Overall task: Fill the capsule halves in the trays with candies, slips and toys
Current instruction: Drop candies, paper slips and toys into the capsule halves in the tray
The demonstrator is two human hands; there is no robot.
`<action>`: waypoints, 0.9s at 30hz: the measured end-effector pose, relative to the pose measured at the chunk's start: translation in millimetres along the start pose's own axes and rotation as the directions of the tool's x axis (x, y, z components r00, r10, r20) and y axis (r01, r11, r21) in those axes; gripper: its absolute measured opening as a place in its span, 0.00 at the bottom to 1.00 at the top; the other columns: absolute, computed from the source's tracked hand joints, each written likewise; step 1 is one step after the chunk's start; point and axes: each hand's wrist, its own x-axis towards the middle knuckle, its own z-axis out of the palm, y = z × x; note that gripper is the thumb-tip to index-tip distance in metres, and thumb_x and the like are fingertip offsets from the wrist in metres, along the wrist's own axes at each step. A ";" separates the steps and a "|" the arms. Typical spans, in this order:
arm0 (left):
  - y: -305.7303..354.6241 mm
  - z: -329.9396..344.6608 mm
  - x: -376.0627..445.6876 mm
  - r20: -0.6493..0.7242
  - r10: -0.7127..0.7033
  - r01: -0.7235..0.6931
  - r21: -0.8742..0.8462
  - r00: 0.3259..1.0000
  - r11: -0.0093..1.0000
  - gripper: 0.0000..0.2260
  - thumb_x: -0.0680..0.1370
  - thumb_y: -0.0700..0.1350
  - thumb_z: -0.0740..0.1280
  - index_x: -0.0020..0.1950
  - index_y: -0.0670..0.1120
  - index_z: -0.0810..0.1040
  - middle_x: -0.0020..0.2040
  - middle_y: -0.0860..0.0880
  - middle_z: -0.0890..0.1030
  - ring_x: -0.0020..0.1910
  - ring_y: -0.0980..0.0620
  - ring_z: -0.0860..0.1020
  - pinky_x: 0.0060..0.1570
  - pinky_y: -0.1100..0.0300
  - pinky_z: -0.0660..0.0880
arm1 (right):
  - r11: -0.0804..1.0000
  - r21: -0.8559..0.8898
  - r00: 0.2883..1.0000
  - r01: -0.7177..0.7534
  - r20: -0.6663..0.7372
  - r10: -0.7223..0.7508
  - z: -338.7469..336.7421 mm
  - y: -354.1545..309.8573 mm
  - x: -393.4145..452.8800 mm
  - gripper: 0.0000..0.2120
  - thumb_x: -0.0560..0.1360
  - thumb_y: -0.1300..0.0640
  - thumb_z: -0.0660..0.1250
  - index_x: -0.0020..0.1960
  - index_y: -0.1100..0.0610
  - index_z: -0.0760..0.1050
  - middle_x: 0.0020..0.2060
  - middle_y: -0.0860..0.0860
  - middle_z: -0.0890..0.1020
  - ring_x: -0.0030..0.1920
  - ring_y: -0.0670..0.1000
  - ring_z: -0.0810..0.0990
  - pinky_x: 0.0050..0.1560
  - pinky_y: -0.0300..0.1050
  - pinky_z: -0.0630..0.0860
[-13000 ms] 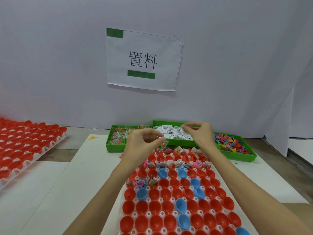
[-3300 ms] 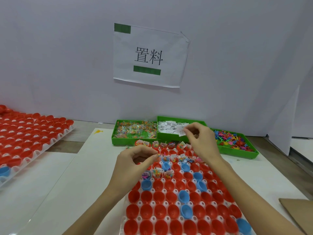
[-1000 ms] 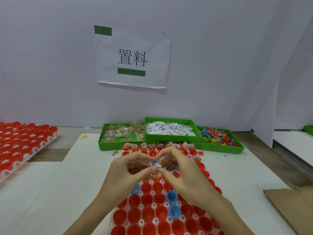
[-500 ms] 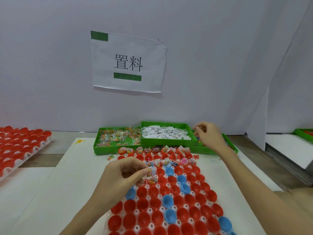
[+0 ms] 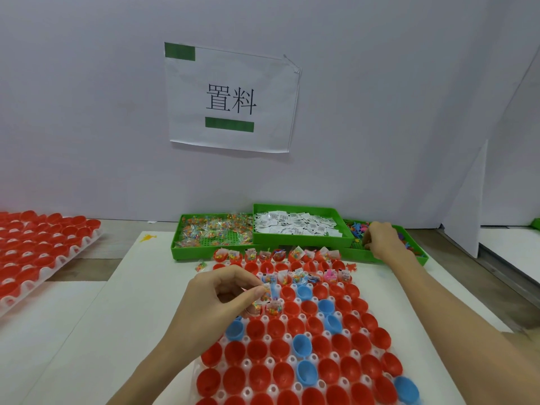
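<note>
— What's the left hand (image 5: 222, 299) doing?

— Thumb and forefinger pinch a small candy packet (image 5: 265, 294), held just above the near capsule tray (image 5: 292, 340), over its third row.

— And the right hand (image 5: 381, 240)?

— Reaching into the toy bin (image 5: 415, 254), fingers curled down among the coloured toys (image 5: 358, 230) (I can't tell whether it grips one).

— How many bins?

— Three green ones at the back: candy bin (image 5: 187, 249) left, slip bin (image 5: 302, 239) in the middle, toys right. Two capsule trays: the one in front, red halves with seven blue showing, and the second tray (image 5: 43, 252) far left.
</note>
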 end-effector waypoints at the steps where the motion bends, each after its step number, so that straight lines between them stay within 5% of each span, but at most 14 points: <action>1: 0.2 0.0 -0.1 0.001 0.000 0.000 0.002 1.000 1.000 0.02 0.73 0.48 0.77 0.45 0.54 0.87 0.39 0.48 0.87 0.36 0.49 0.86 0.40 0.60 0.83 | 1.000 0.011 1.000 -0.009 -0.025 0.009 1.6 -0.2 -1.1 0.08 0.75 0.71 0.71 0.52 0.63 0.84 0.52 0.62 0.85 0.54 0.60 0.84 0.59 0.54 0.80; 6: 0.4 -0.5 -0.4 -0.001 0.011 -0.011 0.011 1.000 1.000 0.02 0.73 0.48 0.77 0.45 0.54 0.87 0.39 0.49 0.86 0.36 0.48 0.85 0.40 0.60 0.83 | 0.973 0.228 0.972 0.027 -0.234 0.028 2.8 -7.8 -13.1 0.11 0.76 0.69 0.70 0.59 0.64 0.82 0.51 0.62 0.86 0.53 0.61 0.84 0.59 0.57 0.80; 9: 0.7 0.0 -0.7 0.000 0.022 -0.022 0.020 1.000 1.000 0.02 0.73 0.49 0.76 0.45 0.55 0.87 0.39 0.49 0.86 0.36 0.48 0.85 0.40 0.60 0.83 | 0.936 0.343 0.946 0.081 -0.322 0.036 -5.8 -18.1 -28.7 0.07 0.76 0.66 0.73 0.53 0.63 0.84 0.47 0.58 0.87 0.44 0.51 0.82 0.54 0.45 0.79; 13: 2.4 1.4 -2.2 0.007 0.035 -0.035 0.027 0.999 0.999 0.02 0.73 0.50 0.76 0.45 0.55 0.87 0.39 0.49 0.86 0.37 0.48 0.85 0.41 0.58 0.83 | 0.869 0.478 0.945 0.128 -0.324 0.039 -25.2 -35.2 -57.5 0.05 0.76 0.64 0.74 0.50 0.58 0.86 0.45 0.52 0.87 0.42 0.47 0.82 0.51 0.43 0.80; 17: 4.8 4.7 -2.7 -0.004 0.052 -0.051 0.029 0.999 0.998 0.02 0.73 0.50 0.76 0.45 0.55 0.87 0.39 0.49 0.86 0.36 0.49 0.85 0.40 0.60 0.83 | 0.680 0.707 0.953 0.194 -0.300 0.040 -48.4 -59.9 -102.4 0.06 0.76 0.63 0.73 0.50 0.53 0.86 0.42 0.44 0.86 0.44 0.40 0.83 0.50 0.35 0.79; 21: 8.1 10.3 -6.5 -0.012 0.118 -0.116 0.084 0.993 0.990 0.03 0.73 0.48 0.76 0.46 0.53 0.87 0.40 0.52 0.86 0.38 0.50 0.85 0.40 0.61 0.82 | 0.453 0.857 0.968 0.247 -0.198 -0.155 -64.8 -92.4 -157.2 0.08 0.77 0.62 0.73 0.51 0.50 0.85 0.45 0.41 0.87 0.47 0.41 0.85 0.50 0.33 0.80; 24: 10.3 12.7 -7.0 -0.031 0.168 -0.162 0.135 0.985 0.977 0.03 0.73 0.46 0.77 0.46 0.52 0.88 0.44 0.51 0.86 0.42 0.48 0.84 0.42 0.58 0.81 | 0.435 0.843 0.903 0.317 -0.128 -0.410 -68.4 -110.1 -184.4 0.10 0.77 0.62 0.73 0.56 0.51 0.85 0.48 0.44 0.87 0.50 0.43 0.85 0.53 0.37 0.81; 27: 12.2 13.1 -6.9 -0.027 0.212 -0.206 0.139 0.977 0.969 0.04 0.73 0.47 0.77 0.47 0.53 0.88 0.45 0.52 0.85 0.44 0.48 0.84 0.44 0.60 0.81 | 0.386 0.861 0.868 0.332 -0.120 -0.481 -65.9 -121.0 -198.1 0.10 0.74 0.59 0.77 0.54 0.52 0.84 0.45 0.48 0.86 0.48 0.48 0.86 0.53 0.44 0.83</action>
